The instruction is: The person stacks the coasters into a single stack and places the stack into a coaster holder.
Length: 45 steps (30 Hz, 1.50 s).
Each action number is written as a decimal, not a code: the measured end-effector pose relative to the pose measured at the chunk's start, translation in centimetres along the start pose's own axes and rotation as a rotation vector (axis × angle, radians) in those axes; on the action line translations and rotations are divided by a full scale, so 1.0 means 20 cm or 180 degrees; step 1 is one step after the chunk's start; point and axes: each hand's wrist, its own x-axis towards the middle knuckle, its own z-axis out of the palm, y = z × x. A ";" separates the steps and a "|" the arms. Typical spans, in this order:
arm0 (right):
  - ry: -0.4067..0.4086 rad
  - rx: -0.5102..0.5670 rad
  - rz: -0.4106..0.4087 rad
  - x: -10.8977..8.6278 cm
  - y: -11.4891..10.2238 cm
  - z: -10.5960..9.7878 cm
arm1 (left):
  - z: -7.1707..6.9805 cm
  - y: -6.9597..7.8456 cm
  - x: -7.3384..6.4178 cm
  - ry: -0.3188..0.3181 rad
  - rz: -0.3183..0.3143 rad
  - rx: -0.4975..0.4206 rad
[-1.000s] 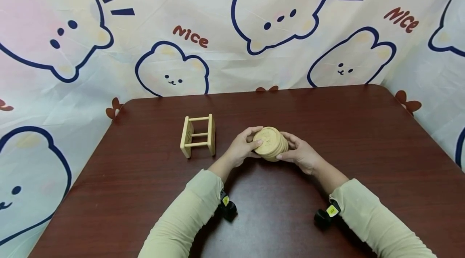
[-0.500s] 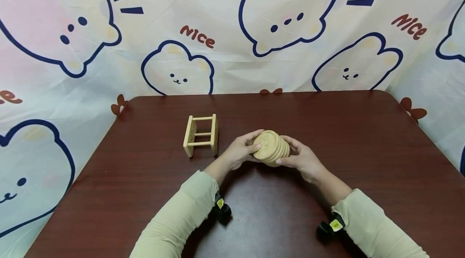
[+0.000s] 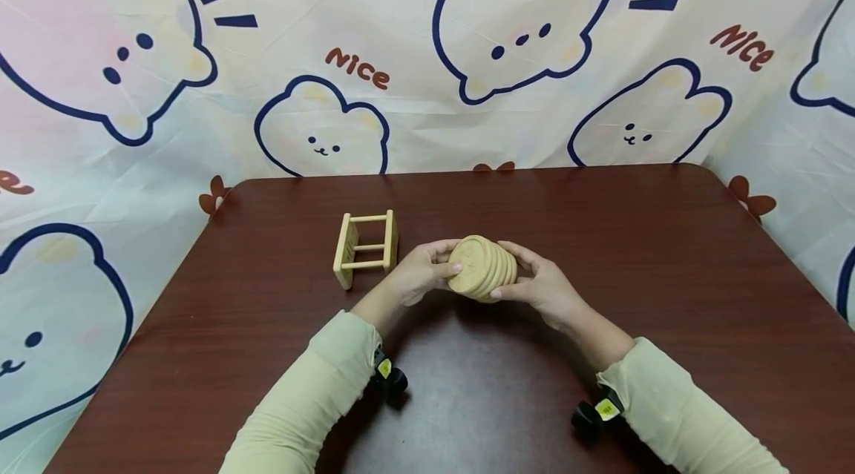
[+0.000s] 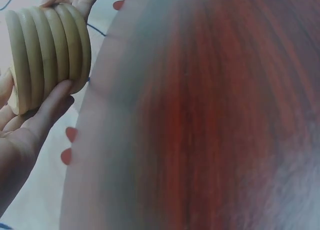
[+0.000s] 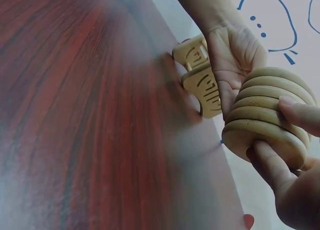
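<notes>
Between both hands is a stack of round, pale wooden coasters (image 3: pixel 482 268), tilted and raised above the table. My left hand (image 3: pixel 417 275) grips the stack's left side, its thumb on the face of the front coaster. From the right, my right hand (image 3: pixel 549 288) holds the edges with thumb and fingers. Several coasters (image 4: pixel 47 55) show edge-on in the left wrist view, lying close together. In the right wrist view the fingers of both hands touch the stack (image 5: pixel 270 112). A small wooden rack (image 3: pixel 366 248) with slatted ends and crossbars stands to the left of the hands.
The dark red-brown table (image 3: pixel 634 237) has a glossy top and rounded far corners. Behind it hangs a pale cloth (image 3: pixel 414 125) printed with cartoon bears. Black wrist cameras (image 3: pixel 394 381) sit below the sleeves.
Both hands have shifted slightly left with the stack, closer to the rack. The coasters' edges show more towards the head view. The rack stays put; the head view has swayed slightly.
</notes>
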 end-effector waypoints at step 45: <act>0.0131 -0.0561 -0.0262 0.37 -0.18 0.38 | -0.56 0.30 -0.06 -0.0253 0.0146 0.0578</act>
